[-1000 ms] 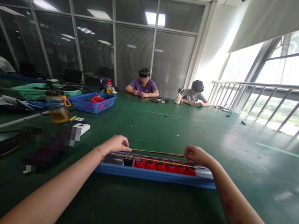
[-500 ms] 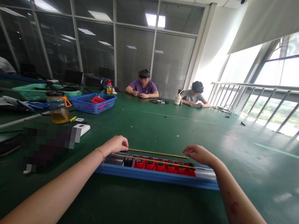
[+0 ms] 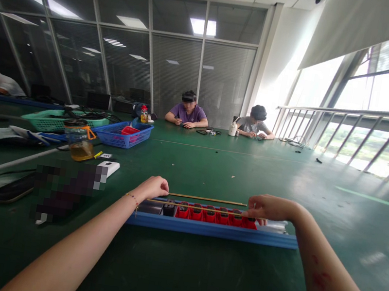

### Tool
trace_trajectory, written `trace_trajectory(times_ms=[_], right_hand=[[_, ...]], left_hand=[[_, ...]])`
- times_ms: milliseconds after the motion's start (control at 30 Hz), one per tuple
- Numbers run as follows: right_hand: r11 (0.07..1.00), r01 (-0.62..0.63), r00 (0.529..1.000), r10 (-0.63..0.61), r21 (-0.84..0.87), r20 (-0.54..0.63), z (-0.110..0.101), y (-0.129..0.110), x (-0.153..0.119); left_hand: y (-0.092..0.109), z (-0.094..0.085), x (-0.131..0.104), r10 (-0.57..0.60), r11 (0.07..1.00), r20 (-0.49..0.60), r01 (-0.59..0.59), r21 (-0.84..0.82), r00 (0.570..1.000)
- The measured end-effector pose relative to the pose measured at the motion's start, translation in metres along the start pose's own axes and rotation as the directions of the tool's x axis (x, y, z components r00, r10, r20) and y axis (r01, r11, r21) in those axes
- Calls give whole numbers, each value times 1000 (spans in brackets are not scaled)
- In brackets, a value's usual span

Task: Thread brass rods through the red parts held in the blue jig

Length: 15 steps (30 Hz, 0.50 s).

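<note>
My left hand (image 3: 155, 187) pinches the left end of a thin yellowish stick (image 3: 208, 199), which runs rightward just beyond a blue tray (image 3: 210, 229). A second thin stick (image 3: 192, 207) lies lengthwise across the tray's top. Over the tray's right end, my right hand (image 3: 266, 207) points downward with its fingers bent and apart. Its fingertips are at the second stick's right part; whether they touch it I cannot tell. Inside the tray stands a row of several red cups (image 3: 209, 214) with dark contents, and a black one (image 3: 169, 208) at their left.
Left on the green table (image 3: 174, 270) are a blue basket (image 3: 122, 136), a green basket (image 3: 45, 119), a jar of amber liquid (image 3: 81, 147), a phone (image 3: 6, 187) and a white object (image 3: 111, 168). Two people sit across the table; another is at far left.
My right hand has come down onto the tray's right end, its fingers now bent downward at the near stick. The left hand keeps its pinch in place. The view has shifted slightly.
</note>
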State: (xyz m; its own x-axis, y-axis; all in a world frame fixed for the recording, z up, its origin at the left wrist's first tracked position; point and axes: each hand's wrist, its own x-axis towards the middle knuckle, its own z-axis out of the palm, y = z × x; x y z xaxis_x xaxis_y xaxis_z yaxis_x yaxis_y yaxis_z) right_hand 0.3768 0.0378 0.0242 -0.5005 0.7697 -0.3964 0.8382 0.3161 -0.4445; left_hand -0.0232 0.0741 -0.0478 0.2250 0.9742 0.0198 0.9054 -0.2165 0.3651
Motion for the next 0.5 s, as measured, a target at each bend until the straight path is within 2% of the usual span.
trace_trajectory(times_ms=[100,200,300,400,500], right_hand=[[998,65,990,-67,-21,-120,-2,-6,-2],[979,204,954,-198,6,-226,-7,-17,-10],[959,283,912,-259,30,-317,-12,-21,-16],[962,270,869,-231,28,-437,-17,-12,-20],[981,182,848,-120,71,-517,-21,5,-22]], left_hand=[[-1,1,0,6,1000,-5,-6,-4,1000],[-1,1,0,12,1000,-7,-13,-8,1000],[-1,0,-1,19,1000,-8,-19,-10,1000],[-1,-1,-1,26,1000,-11,-26,-12,1000],[-1,0,-1,14,1000,-16,-14,-12,1000]])
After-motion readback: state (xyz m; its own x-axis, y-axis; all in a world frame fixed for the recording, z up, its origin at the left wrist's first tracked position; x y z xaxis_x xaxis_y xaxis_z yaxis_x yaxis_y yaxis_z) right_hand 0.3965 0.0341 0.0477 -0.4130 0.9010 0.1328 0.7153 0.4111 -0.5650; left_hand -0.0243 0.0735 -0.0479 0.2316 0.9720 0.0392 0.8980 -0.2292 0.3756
